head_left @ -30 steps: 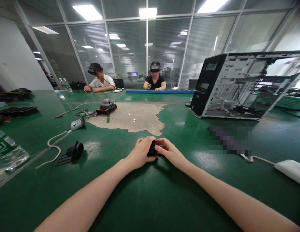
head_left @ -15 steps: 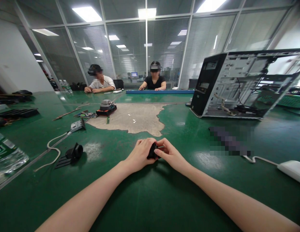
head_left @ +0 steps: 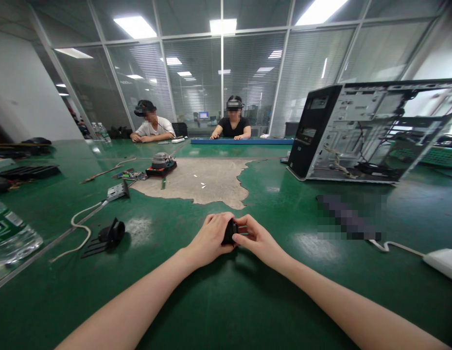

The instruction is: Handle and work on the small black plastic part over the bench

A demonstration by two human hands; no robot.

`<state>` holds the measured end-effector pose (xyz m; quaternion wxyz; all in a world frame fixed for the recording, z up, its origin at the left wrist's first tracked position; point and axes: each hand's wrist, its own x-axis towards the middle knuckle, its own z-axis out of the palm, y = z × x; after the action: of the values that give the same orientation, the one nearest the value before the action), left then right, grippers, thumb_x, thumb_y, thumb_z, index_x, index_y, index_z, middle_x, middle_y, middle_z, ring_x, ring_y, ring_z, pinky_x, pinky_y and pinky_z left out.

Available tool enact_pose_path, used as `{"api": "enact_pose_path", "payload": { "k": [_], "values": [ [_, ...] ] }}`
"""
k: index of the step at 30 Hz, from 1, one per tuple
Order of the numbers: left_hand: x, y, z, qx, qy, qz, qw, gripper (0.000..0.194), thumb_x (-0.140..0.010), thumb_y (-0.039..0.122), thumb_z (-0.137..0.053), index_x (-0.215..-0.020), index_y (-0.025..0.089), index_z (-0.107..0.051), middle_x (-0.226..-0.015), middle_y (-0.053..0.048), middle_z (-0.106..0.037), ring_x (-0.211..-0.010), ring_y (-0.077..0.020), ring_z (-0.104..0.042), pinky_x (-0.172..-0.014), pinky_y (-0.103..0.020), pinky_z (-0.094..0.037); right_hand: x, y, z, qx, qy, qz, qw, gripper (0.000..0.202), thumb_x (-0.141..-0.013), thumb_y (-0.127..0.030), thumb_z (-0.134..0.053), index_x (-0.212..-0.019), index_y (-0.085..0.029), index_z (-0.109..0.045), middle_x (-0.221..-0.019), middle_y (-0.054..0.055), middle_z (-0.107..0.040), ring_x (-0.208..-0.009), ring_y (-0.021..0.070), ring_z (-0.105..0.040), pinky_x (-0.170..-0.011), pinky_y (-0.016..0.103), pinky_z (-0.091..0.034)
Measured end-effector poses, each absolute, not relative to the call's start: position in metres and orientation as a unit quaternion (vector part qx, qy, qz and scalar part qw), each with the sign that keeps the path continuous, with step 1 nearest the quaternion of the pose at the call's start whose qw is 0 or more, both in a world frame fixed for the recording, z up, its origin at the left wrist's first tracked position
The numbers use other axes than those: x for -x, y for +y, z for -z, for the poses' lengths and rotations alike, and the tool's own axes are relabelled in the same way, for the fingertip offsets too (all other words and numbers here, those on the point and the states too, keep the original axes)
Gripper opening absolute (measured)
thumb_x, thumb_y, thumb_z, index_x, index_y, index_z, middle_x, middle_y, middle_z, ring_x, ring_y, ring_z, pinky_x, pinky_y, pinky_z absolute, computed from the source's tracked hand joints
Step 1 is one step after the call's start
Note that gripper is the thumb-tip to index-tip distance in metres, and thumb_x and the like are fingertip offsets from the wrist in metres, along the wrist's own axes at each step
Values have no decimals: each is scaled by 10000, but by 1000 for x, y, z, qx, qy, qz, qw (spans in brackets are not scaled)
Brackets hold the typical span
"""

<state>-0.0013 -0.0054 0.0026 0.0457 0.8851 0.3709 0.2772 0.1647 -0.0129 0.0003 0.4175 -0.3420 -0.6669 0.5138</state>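
A small black part (head_left: 229, 232) is held between both hands just above the green table (head_left: 211, 301); its exact kind is hard to make out. My left hand (head_left: 210, 238) wraps round it from the left, its back turned up and hiding much of the part. From the other side, the thumb and fingers of my right hand (head_left: 257, 239) pinch its right edge. Off to the left lies a black plastic bracket with a round duct (head_left: 110, 232). Beyond the hands spreads a bare pale patch (head_left: 211, 182) of tabletop with white scraps on it.
An opened computer case (head_left: 321, 136) stands at the right. A blurred-out dark object (head_left: 348, 216) and a white plug box (head_left: 443, 262) on a cord lie nearer. At left are a water bottle (head_left: 10, 233), a metal bracket (head_left: 116, 191) and a fan-like cooler (head_left: 161, 163). Two people sit opposite.
Both hands keep hold of the black part, with only a slight shift of the right fingers. The whole view has dropped a little in the frame.
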Motion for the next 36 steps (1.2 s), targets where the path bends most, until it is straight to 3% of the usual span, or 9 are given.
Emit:
{"api": "enact_pose_path", "payload": {
  "k": [3,14,20,24,30,36],
  "values": [
    [1,-6,-4,-886,370,-278,41,562,-664,239,-603,-1131,220,-290,-1105,-63,-480,-1023,-216,-447,-881,-380,-309,-162,-11,0,354,-655,-517,423,185,-737,-319,-548,-855,-202,-466,-849,6,-540,-766,132,-554,-666,279,-478],
    [2,-6,-5,-886,373,-273,36,578,-645,201,-605,-1131,216,-293,-1113,-68,-476,-1028,-224,-443,-879,-386,-315,-164,-13,-1,336,-673,-508,421,237,-703,-288,-599,-874,-213,-453,-906,12,-516,-903,155,-520,-720,279,-474],
    [2,-6,-4,-887,375,-270,27,567,-664,256,-607,-1135,216,-295,-1122,-80,-471,-1045,-236,-438,-870,-395,-322,-161,-9,3,358,-650,-509,435,215,-724,-345,-564,-851,-205,-462,-823,4,-534,-771,141,-547,-648,279,-481],
    [2,-6,-4,-887,375,-270,29,576,-655,249,-614,-1133,218,-294,-1116,-79,-475,-1038,-238,-440,-866,-398,-324,-161,-8,1,379,-648,-508,422,253,-711,-338,-579,-891,-196,-472,-922,33,-536,-796,144,-547,-674,291,-484],
    [2,-7,-5,-886,377,-267,35,566,-650,207,-603,-1129,216,-302,-1121,-74,-471,-1032,-231,-440,-869,-387,-319,-164,-13,1,340,-670,-509,421,239,-704,-271,-596,-882,-215,-447,-905,10,-520,-876,149,-531,-714,278,-479],
    [2,-7,-5,-886,377,-269,29,562,-661,256,-617,-1123,207,-301,-1112,-76,-472,-1032,-231,-435,-870,-383,-319,-162,-9,2,363,-653,-510,426,188,-741,-330,-544,-847,-206,-451,-821,-1,-533,-741,129,-546,-655,282,-479]
  ]
}}
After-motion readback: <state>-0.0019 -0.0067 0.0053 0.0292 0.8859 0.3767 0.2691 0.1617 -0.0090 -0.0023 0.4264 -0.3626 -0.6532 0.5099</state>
